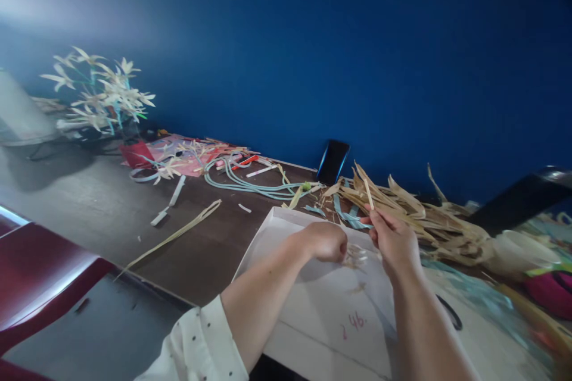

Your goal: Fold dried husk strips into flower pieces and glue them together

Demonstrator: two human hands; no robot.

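Observation:
Both hands work over a white cardboard sheet (286, 232) lying on a dark wooden table (89, 202). My left hand (326, 242) is curled into a loose fist, pinching the end of a small pale bundle of dried-leaf strips (356, 256). My right hand (393, 239) is closed round a thin straw-coloured strip (369, 194) that sticks up from its fingers. The two hands are a few centimetres apart. A heap of dried husk strips (415, 214) lies just beyond the right hand.
A dark phone (333, 161) leans against the blue wall. Pale green cords (250, 181) and pink paper lie mid-table, a long leaf strip (179, 232) nearer. A spray of handmade pale flowers (102, 92) stands far left. A red chair (40, 277) is at lower left.

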